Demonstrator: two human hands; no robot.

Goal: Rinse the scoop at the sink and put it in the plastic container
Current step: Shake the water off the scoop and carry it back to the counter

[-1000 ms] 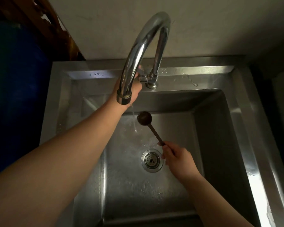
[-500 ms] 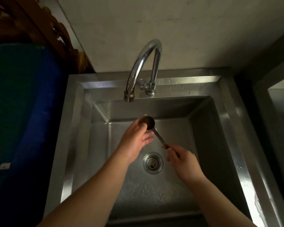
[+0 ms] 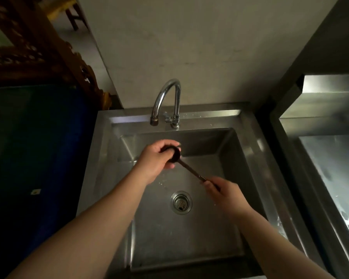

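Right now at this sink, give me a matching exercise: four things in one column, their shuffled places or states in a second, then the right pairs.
Things:
1. left hand
2. right hand
3. tap
4. drain strainer

Places or states:
A. no water running
B. grips the scoop handle
C. sink floor
D. wrapped around the scoop bowl

Pairs: 1-D, 2-B, 3-A, 4-C

Carved wooden frame [image 3: 38, 55], blue panel [image 3: 54, 158]

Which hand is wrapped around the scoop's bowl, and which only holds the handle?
The left hand cups the scoop at its bowl; the right hand grips only the far handle end.
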